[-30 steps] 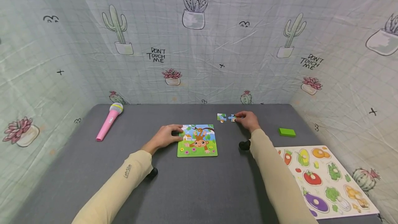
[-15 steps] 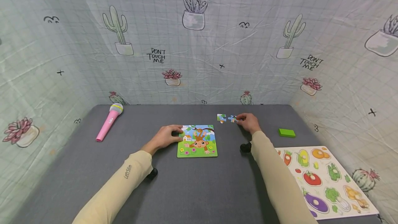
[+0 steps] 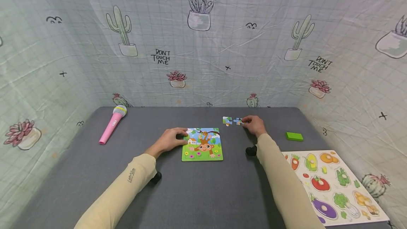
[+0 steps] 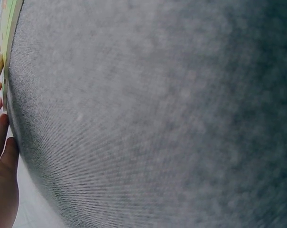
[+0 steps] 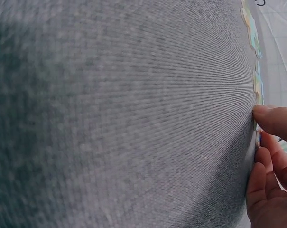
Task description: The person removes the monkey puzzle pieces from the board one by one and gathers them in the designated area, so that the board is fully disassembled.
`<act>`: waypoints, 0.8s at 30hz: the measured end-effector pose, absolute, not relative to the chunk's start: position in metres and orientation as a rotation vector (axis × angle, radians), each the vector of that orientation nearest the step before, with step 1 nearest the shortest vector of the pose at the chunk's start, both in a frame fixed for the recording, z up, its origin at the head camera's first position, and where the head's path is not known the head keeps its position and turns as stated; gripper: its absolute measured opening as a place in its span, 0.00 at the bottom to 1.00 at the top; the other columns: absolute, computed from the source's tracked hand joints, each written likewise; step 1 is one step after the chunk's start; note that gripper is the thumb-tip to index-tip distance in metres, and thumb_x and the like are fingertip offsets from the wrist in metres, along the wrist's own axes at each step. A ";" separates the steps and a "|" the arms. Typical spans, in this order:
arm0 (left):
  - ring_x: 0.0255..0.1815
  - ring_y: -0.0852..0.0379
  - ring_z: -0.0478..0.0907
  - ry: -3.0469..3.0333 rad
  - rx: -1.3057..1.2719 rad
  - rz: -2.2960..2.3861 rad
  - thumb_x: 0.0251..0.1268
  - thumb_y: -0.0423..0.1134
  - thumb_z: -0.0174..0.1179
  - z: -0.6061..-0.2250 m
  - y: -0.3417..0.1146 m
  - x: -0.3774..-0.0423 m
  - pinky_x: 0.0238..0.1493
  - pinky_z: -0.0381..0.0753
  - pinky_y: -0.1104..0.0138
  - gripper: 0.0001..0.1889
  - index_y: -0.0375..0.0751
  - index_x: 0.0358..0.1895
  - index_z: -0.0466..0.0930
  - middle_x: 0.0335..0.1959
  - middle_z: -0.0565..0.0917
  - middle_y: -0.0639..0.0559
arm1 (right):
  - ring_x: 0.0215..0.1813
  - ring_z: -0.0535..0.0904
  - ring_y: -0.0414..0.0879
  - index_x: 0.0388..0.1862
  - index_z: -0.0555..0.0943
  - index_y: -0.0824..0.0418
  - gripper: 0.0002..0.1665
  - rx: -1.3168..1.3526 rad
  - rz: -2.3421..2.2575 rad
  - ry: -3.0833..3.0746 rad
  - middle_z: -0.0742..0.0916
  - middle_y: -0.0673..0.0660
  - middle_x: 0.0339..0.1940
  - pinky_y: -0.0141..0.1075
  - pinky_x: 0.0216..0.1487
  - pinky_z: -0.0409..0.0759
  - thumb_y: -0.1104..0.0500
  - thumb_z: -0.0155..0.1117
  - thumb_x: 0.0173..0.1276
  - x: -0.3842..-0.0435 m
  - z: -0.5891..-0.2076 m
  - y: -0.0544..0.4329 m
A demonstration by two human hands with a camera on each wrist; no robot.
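1. Okay, writing first: the pale fabric backdrop with printed potted plants (image 3: 203,45) says "DON'T TOUCH ME" twice, once at centre-left and again over on the right.
2. The left cream long sleeve (image 3: 119,188) has dark lettering too, "LetsSlim" as near as I can read it.
3. Left hand (image 3: 166,141) is at the left edge of a square green-and-blue monkey picture puzzle (image 3: 203,147), which lies flat mid-way across the dark grey cloth-like tabletop (image 3: 203,193). Thumb and fingers are spread apart, just touching the edge, not wrapped round it. There's tiny print in its lower right corner, too small to make out.
4. Right hand (image 3: 254,125) has its fingers bent, thumb and fingertips nearly closed on the right end of a small blue jigsaw piece (image 3: 237,121). That piece lies beyond the monkey picture, to its right, just beside a green-and-blue jigsaw piece (image 3: 227,120).
5. Far left, a pink toy microphone with a grey head (image 3: 112,124) has a mark on its handle I can't read.
6. Right side: a bright green rectangular block (image 3: 294,136), then a white vegetable-picture board (image 3: 346,186), partly behind the right forearm.
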State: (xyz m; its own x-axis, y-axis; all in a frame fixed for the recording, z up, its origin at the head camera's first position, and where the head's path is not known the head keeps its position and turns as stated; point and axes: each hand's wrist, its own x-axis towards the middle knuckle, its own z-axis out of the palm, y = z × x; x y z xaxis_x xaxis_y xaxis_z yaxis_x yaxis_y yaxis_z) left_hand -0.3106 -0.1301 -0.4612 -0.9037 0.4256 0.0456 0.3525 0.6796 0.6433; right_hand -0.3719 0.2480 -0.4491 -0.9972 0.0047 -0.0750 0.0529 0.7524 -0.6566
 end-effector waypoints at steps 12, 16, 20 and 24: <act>0.70 0.42 0.65 2.774 0.660 1.039 0.62 0.41 0.68 -0.460 -0.129 -0.311 0.70 0.64 0.48 0.19 0.39 0.55 0.83 0.67 0.74 0.45 | 0.56 0.77 0.60 0.54 0.81 0.68 0.15 0.036 -1.065 2.937 0.83 0.67 0.53 0.52 0.57 0.75 0.63 0.62 0.71 -0.370 -0.444 0.242; 0.70 0.42 0.66 2.781 0.674 1.034 0.62 0.40 0.68 -0.459 -0.129 -0.309 0.69 0.64 0.47 0.19 0.38 0.55 0.83 0.67 0.74 0.44 | 0.57 0.77 0.60 0.55 0.81 0.68 0.17 -0.051 -1.096 2.941 0.83 0.67 0.55 0.52 0.55 0.77 0.62 0.62 0.71 -0.367 -0.439 0.227; 0.70 0.41 0.65 2.782 0.673 1.029 0.62 0.40 0.68 -0.458 -0.129 -0.308 0.69 0.64 0.47 0.19 0.37 0.55 0.83 0.68 0.73 0.43 | 0.60 0.75 0.60 0.58 0.81 0.66 0.18 -0.186 -1.153 2.832 0.81 0.65 0.59 0.51 0.55 0.77 0.59 0.61 0.73 -0.357 -0.431 0.205; 0.71 0.42 0.65 2.781 0.658 1.029 0.63 0.42 0.67 -0.459 -0.128 -0.308 0.70 0.64 0.48 0.20 0.38 0.56 0.83 0.68 0.72 0.44 | 0.61 0.74 0.58 0.60 0.80 0.63 0.19 -0.273 -1.200 2.675 0.80 0.62 0.60 0.49 0.54 0.77 0.57 0.60 0.73 -0.342 -0.428 0.184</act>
State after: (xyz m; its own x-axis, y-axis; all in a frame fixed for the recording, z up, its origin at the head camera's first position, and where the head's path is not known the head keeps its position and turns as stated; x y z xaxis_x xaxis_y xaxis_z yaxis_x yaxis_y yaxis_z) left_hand -0.3079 -0.1282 -0.4587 -0.9009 0.4310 0.0508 0.3603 0.6776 0.6411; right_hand -0.3425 0.1841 -0.4276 -0.9636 -0.2466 -0.1032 -0.0869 0.6540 -0.7515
